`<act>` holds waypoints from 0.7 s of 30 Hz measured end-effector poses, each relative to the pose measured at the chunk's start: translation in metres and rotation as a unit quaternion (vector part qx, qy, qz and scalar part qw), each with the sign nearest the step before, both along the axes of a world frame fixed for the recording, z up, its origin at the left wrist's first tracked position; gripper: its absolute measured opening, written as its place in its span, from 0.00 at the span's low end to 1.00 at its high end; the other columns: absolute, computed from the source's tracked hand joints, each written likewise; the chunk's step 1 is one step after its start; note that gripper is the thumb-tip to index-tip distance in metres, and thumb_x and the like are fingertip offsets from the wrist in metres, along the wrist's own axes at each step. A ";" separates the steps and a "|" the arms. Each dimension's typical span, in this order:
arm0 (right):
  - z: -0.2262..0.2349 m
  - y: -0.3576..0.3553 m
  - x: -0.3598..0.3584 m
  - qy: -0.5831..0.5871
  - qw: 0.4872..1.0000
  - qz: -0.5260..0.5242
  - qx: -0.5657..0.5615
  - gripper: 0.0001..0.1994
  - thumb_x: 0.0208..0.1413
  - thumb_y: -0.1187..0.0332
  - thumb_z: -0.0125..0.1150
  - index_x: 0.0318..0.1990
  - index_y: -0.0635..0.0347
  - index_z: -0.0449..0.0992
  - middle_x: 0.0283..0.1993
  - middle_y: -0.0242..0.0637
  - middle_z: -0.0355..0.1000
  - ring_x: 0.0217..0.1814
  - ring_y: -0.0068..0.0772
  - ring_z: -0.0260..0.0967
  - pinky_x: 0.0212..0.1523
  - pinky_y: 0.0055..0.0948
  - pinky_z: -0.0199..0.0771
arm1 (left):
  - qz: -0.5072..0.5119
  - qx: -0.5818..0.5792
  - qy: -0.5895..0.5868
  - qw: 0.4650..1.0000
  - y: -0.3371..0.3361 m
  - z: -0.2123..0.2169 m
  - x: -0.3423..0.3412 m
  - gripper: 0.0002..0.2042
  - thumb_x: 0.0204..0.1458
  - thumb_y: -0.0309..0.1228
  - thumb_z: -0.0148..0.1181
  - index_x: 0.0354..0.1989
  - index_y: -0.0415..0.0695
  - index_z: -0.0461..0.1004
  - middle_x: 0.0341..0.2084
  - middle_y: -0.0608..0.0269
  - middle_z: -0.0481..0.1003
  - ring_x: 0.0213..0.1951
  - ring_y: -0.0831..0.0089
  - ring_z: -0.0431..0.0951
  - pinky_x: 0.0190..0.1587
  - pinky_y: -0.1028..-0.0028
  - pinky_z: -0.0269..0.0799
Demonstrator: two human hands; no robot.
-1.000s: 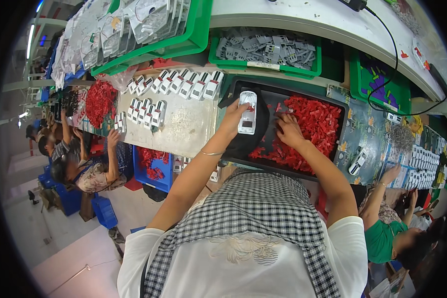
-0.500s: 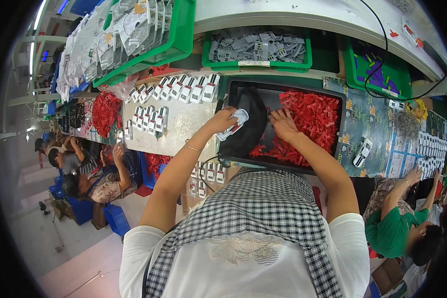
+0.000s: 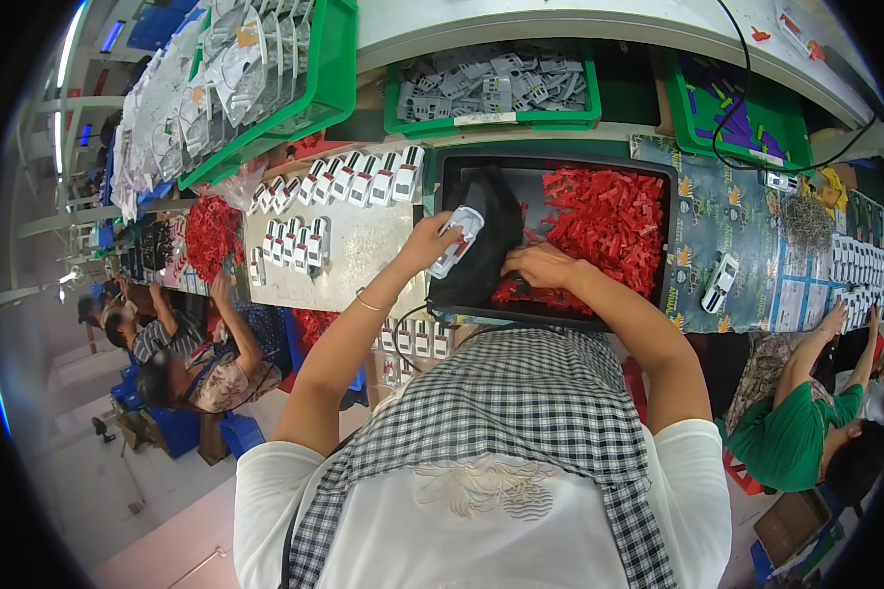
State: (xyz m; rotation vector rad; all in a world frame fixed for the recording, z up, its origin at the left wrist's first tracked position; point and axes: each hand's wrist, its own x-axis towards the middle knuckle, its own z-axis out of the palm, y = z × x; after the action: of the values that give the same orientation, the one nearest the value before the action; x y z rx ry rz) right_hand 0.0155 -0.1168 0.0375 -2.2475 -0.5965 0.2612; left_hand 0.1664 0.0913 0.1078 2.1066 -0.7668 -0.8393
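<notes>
My left hand (image 3: 430, 242) holds a small white plastic housing with a red part (image 3: 459, 237), tilted, over the left end of a black tray (image 3: 442, 196). My right hand (image 3: 538, 265) rests, fingers curled, on the near edge of a pile of small red plastic parts (image 3: 604, 221) in that tray; whether it grips one is hidden. A black bag (image 3: 486, 245) lies in the tray between both hands.
Rows of finished white-and-red pieces (image 3: 363, 182) stand on a pale sheet left of the tray. Green bins (image 3: 496, 88) of grey parts sit behind. One white piece (image 3: 719, 283) lies on the patterned mat to the right. Other people work at both sides.
My left hand has carried the white housing left and nearer, tilting it. My right hand has slid toward the near edge of the red pile.
</notes>
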 end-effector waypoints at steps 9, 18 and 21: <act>-0.004 0.011 -0.022 0.025 0.986 0.160 -0.033 0.31 0.42 0.79 0.54 0.58 0.42 0.67 0.61 0.35 0.58 0.63 0.40 0.55 0.60 0.46 0.58 | 0.014 0.026 0.183 0.983 -0.005 0.041 -0.042 0.12 0.54 0.32 0.55 0.42 0.36 0.72 0.29 0.63 0.75 0.32 0.81 0.70 0.37 0.77 0.67; 0.002 0.007 -0.050 0.000 0.954 0.037 -0.296 0.15 0.54 0.67 0.45 0.48 0.49 0.71 0.60 0.33 0.60 0.63 0.35 0.55 0.64 0.54 0.45 | 0.427 -0.103 -0.018 0.898 0.158 -0.037 0.024 0.09 0.54 0.33 0.55 0.32 0.38 0.73 0.25 0.65 0.73 0.28 0.78 0.70 0.31 0.72 0.66; 0.026 -0.031 -0.074 -0.003 0.952 -0.047 -0.303 0.14 0.53 0.68 0.46 0.47 0.53 0.72 0.63 0.35 0.57 0.65 0.37 0.52 0.65 0.56 0.41 | 0.454 0.062 -0.315 0.831 0.216 -0.090 0.058 0.15 0.50 0.34 0.57 0.27 0.30 0.68 0.20 0.47 0.72 0.23 0.57 0.70 0.28 0.61 0.64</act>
State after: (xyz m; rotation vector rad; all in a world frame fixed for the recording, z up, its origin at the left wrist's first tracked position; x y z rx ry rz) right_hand -0.0580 -0.1479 0.0630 -2.8583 -0.4461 0.4343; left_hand 0.2242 0.3073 0.0179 2.4902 0.0772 0.3537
